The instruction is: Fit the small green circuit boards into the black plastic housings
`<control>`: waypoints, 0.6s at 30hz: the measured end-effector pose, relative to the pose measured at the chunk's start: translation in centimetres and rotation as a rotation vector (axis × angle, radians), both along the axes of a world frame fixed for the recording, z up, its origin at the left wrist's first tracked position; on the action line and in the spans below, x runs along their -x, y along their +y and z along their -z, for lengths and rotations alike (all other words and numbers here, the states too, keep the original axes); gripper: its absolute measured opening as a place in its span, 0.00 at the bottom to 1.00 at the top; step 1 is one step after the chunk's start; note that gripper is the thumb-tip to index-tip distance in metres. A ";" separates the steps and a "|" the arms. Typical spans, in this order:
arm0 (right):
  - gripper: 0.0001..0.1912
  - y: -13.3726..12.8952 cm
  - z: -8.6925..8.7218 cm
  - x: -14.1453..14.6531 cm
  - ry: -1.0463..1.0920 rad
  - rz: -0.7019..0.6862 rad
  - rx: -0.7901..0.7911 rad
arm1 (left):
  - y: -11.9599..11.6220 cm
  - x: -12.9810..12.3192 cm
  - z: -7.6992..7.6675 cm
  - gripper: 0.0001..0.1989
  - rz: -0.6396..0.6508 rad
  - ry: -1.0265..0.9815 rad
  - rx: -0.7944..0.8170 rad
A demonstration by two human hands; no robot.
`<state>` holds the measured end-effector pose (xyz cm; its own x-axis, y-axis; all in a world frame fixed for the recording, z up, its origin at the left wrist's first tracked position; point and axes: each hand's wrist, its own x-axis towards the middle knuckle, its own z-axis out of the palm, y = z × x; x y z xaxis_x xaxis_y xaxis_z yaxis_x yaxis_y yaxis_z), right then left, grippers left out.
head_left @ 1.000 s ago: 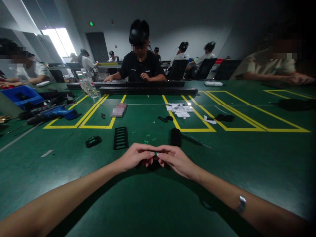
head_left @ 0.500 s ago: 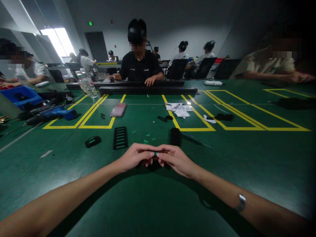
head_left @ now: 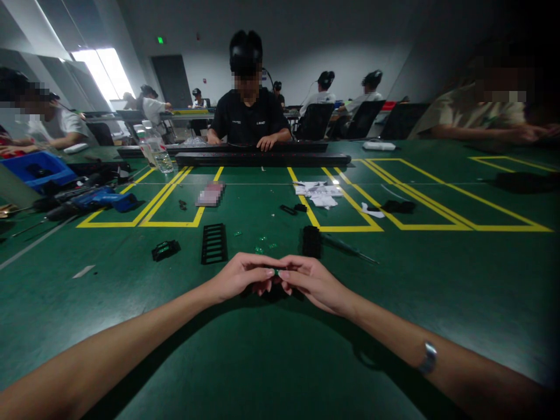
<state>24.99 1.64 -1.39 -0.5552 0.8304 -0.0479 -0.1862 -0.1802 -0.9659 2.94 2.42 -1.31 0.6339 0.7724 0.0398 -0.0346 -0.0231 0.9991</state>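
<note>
My left hand [head_left: 242,275] and my right hand [head_left: 308,280] meet just above the green table, fingertips touching. Between both thumbs and fingers they pinch a small green piece [head_left: 276,272], mostly hidden, which looks like a bit of circuit board. Just beyond the hands lie several small green pieces [head_left: 262,246]. A black slotted frame [head_left: 214,244] rests to their left, and a black ribbed block [head_left: 311,242] is close behind my right hand. Beside that block lies a screwdriver [head_left: 350,249]. Farther left sits a black part with green pieces in it [head_left: 165,250].
Long black bars [head_left: 262,159] cross the table's far side, where a person in black [head_left: 249,116] sits. At the left are a blue bin [head_left: 39,171], a blue power tool [head_left: 105,201] and plastic bottles [head_left: 160,151]. White papers [head_left: 318,191] lie beyond the ribbed block.
My hands keep the same pinch at almost the same spot. Across the table, the person in black has shifted slightly, with one hand drawn a little inward.
</note>
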 end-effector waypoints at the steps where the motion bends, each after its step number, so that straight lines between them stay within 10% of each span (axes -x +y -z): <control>1: 0.12 0.0 0.0 0.0 0.000 -0.007 -0.003 | 0.0 0.0 0.0 0.20 0.001 0.000 0.006; 18: 0.13 0.0 -0.1 -0.1 0.039 -0.022 0.055 | -0.2 0.0 -0.4 0.21 0.013 0.006 0.042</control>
<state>25.11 1.62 -1.29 -0.5757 0.8146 -0.0705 -0.2193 -0.2369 -0.9465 2.92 2.22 -0.93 0.6438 0.7652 0.0037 -0.0285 0.0192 0.9994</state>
